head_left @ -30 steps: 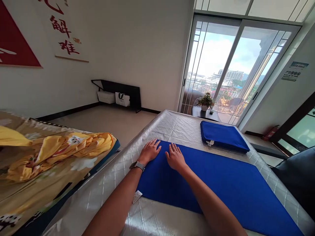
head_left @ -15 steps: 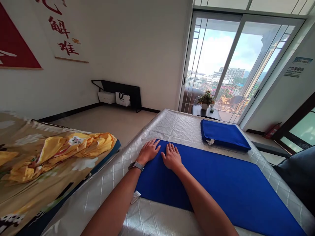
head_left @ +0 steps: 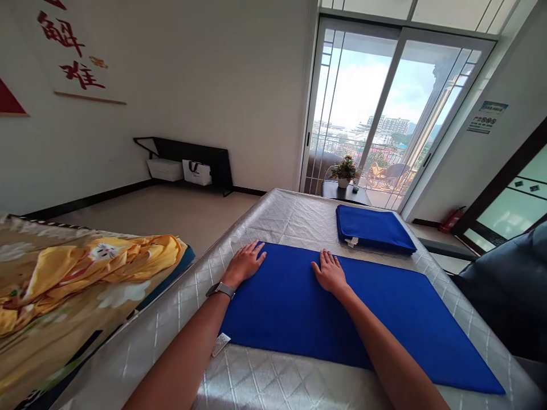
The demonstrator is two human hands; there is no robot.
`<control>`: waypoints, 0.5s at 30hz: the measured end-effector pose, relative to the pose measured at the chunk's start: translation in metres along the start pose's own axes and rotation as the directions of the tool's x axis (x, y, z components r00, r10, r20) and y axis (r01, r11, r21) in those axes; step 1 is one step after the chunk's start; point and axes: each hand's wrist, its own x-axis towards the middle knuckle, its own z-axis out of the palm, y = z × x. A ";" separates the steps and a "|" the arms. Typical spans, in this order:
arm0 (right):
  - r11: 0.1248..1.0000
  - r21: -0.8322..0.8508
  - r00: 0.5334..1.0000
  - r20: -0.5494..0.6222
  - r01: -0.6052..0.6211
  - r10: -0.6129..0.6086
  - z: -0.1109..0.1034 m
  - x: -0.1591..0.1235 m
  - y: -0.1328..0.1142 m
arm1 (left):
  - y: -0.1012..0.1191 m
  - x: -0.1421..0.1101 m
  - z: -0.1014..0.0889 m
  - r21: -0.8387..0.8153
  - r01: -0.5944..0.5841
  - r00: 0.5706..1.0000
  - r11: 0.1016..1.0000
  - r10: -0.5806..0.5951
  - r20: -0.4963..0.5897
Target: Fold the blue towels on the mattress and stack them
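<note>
A large blue cloth (head_left: pixel 350 319) lies spread flat on a silver quilted mattress (head_left: pixel 290 216). My left hand (head_left: pixel 245 263), with a watch on its wrist, rests flat with fingers spread on the cloth's far left corner. My right hand (head_left: pixel 330 272) presses palm down near the middle of the cloth's far edge, fingers apart. Neither hand grips anything. A white label (head_left: pixel 221 344) sticks out at the cloth's near left corner. A second blue cloth, folded (head_left: pixel 371 229), sits farther back on the mattress.
To the left is another bed with a patterned sheet and a crumpled yellow cloth (head_left: pixel 98 263). A potted plant (head_left: pixel 344 172) stands on a dark side table before the glass sliding doors. A dark chair (head_left: pixel 508 285) is at the right. A black shelf (head_left: pixel 188 159) lines the far wall.
My right hand slid to the right along the cloth's far edge, away from my left hand, which stayed at the corner. The view turned slightly to the left.
</note>
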 end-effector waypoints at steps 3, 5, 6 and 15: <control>0.997 -0.035 0.998 -0.017 -0.068 0.067 -0.004 -0.005 0.033 | -0.001 0.001 0.000 0.008 -0.004 1.000 1.000 0.004 0.006; 0.993 -0.045 0.994 -0.027 -0.107 0.106 -0.007 -0.009 0.055 | -0.001 0.002 0.000 0.017 -0.005 1.000 1.000 0.005 0.015; 0.991 -0.051 0.992 -0.034 -0.127 0.125 -0.009 -0.011 0.067 | -0.002 0.002 0.000 0.022 -0.006 1.000 1.000 0.005 0.019; 0.940 -0.117 0.946 -0.078 -0.322 0.314 -0.028 -0.040 0.187 | -0.004 0.003 0.003 0.013 0.008 1.000 1.000 -0.009 0.025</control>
